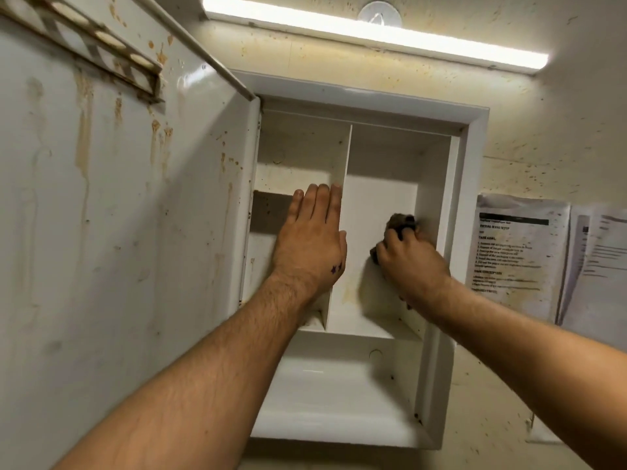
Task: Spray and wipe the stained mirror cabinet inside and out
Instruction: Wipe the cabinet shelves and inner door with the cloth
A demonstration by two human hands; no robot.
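Cream-painted wall (543, 113), speckled with brown spots, surrounds a white mirror cabinet (470, 198) seen from below. Its door (118, 232) is swung open on the left and fills that side of the view, its inner face streaked with brown drips, with a rusty rail (101, 42) near the top. A long strip light (373, 35) glows above, and printed sheets (519, 252) are pinned to the wall on the right. Inside, an upright divider (344, 157) splits the cabinet into two compartments above a bottom shelf (339, 385). The left hand (310, 245) lies flat with straight fingers, seemingly bracing against the divider's front edge. The right hand (414, 262) is curled tightly round a dark cloth (402, 222) and presses it to the right side wall of the right compartment. The step looks like wiping the inside, and much is left: the door and the left compartment show heavy staining. To do it well, keep firm pressure, work from the top down into the corners, refold to a clean face of the cloth, and keep the left hand steadying the cabinet. No spray bottle is in view. The mirror side of the door faces away and cannot be seen, the door's lower part is cut off, the arms hide part of the lower compartments, and the print on the sheets is too blurred to read.
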